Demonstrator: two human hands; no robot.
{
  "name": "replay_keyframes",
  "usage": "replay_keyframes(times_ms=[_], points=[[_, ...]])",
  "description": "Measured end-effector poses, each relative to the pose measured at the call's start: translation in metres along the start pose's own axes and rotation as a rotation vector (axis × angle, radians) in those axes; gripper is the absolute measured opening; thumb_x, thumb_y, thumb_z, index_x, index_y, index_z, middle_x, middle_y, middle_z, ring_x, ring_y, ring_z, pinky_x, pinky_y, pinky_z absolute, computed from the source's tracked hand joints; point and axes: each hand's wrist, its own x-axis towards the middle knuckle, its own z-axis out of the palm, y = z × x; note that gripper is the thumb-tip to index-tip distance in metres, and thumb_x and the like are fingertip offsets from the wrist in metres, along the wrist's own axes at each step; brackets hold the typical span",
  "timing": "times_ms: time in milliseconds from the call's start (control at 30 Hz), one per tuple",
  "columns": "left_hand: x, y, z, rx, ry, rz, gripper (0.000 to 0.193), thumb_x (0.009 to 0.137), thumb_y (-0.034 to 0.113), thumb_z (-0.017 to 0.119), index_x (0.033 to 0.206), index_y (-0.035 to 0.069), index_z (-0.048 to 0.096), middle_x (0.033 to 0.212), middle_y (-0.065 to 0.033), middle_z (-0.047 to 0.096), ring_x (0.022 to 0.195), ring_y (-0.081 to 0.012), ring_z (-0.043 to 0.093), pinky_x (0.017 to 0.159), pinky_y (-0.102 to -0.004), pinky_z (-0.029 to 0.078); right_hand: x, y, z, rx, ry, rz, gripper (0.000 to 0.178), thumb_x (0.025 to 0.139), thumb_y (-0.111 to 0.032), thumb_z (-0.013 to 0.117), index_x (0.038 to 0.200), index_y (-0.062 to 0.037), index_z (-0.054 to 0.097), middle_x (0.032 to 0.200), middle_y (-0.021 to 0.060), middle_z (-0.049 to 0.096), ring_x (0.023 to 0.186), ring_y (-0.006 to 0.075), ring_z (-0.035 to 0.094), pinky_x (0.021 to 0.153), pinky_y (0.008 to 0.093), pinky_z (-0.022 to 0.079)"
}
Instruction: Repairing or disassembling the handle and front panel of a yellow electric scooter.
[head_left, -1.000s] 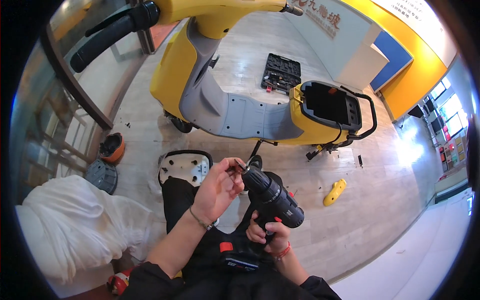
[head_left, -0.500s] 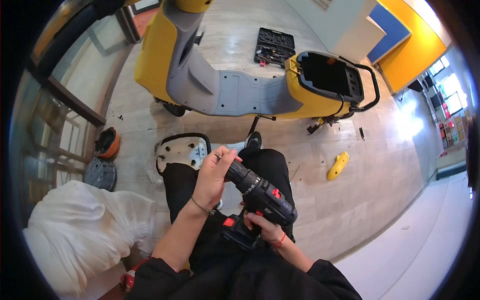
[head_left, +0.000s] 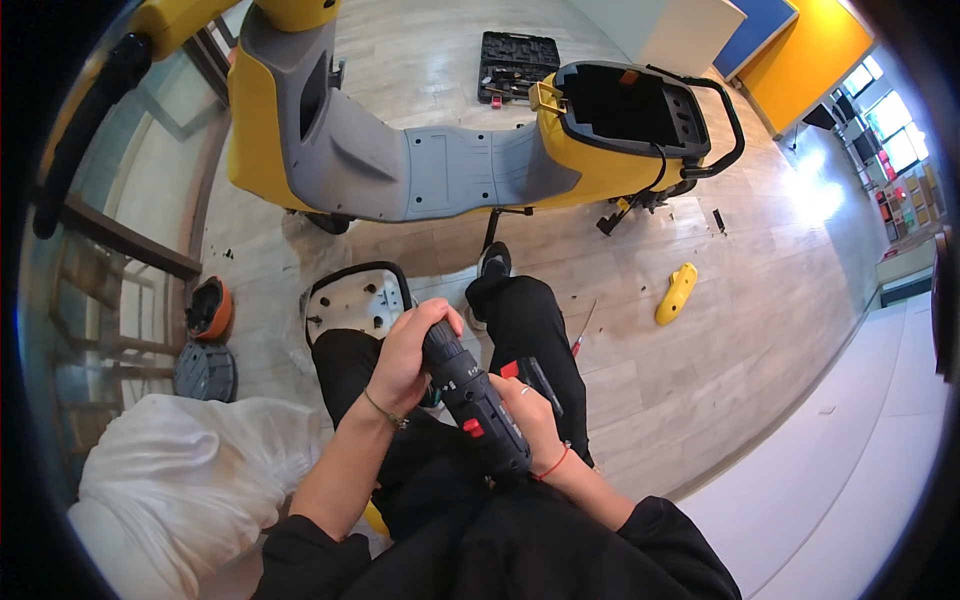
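Note:
A black cordless drill with red switches lies across my lap, its chuck end pointing forward and left. My left hand is closed round the chuck; whether a bit sits in it is hidden by the fingers. Round the grip, my right hand is closed, with the battery sticking out beyond it to the right. Just past my left knee, a pale panel with a black rim lies on the floor.
A yellow and grey scooter stands across the far side, its seat opening uncovered. Behind it lies an open tool case. To the right are a screwdriver and a yellow cover. White cloth bulges at left, near an orange helmet.
The drill has rolled and swung in my hands: its battery, at the lower left before, now points to the upper right. My view has shifted slightly to the right.

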Motion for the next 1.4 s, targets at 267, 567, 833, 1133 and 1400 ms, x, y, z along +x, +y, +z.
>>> replay_keyframes(times_ms=[267, 567, 833, 1133, 1400], points=[[-0.027, -0.040, -0.032, 0.082, 0.022, -0.053, 0.027, 0.084, 0.021, 0.047, 0.065, 0.003, 0.053, 0.065, -0.0030, 0.049, 0.062, -0.0099, 0.047, 0.059, -0.0227, 0.038, -0.026, 0.004, 0.006, 0.694, -0.727, 0.176, 0.073, 0.078, -0.006, 0.058, 0.140, -0.0012, 0.021, 0.139, 0.0192, 0.033, 0.130, 0.0251, 0.033, 0.105, 0.0326, 0.028], [-0.035, -0.042, -0.020, 0.424, 0.004, -0.004, 0.031, 0.090, 0.021, 0.044, 0.073, -0.001, 0.060, 0.070, -0.0020, 0.050, 0.069, -0.0097, 0.047, 0.067, -0.0237, 0.037, 0.016, 0.020, 0.026, 0.943, -0.841, 0.576, 0.045, 0.092, -0.035, 0.050, 0.116, 0.0030, 0.051, 0.111, 0.0076, 0.057, 0.107, 0.0139, 0.052, 0.092, 0.0266, 0.039], [-0.052, -0.020, -0.059, 0.334, -0.375, -0.104, 0.034, 0.091, 0.029, 0.054, 0.100, -0.003, 0.060, 0.096, -0.0052, 0.047, 0.076, -0.0127, 0.055, 0.058, -0.0228, 0.050, 0.016, 0.003, 0.030, 1.181, -0.800, 0.499, 0.039, 0.094, -0.032, 0.046, 0.111, 0.0013, 0.057, 0.106, 0.0075, 0.061, 0.093, 0.0108, 0.057, 0.084, 0.0255, 0.044], [-0.058, -0.033, -0.055, 0.546, -0.161, 0.052, 0.016, 0.086, 0.012, 0.059, 0.078, -0.001, 0.065, 0.084, -0.0031, 0.049, 0.058, -0.0075, 0.050, 0.048, -0.0208, 0.040, -0.005, -0.012, 0.051, 1.165, -0.524, 0.599, 0.026, 0.089, -0.016, 0.058, 0.106, 0.0042, 0.059, 0.096, 0.0063, 0.064, 0.091, 0.0093, 0.057, 0.082, 0.0238, 0.044], [-0.060, -0.039, -0.039, 0.773, 0.196, 0.200, 0.025, 0.080, 0.009, 0.060, 0.057, 0.000, 0.061, 0.052, -0.0038, 0.042, 0.050, -0.0094, 0.040, 0.049, -0.0260, 0.029, -0.007, -0.026, 0.054, 0.902, -0.460, 0.643, 0.035, 0.084, -0.023, 0.066, 0.104, 0.0043, 0.059, 0.086, 0.0035, 0.064, 0.077, 0.0073, 0.057, 0.068, 0.0227, 0.046]])
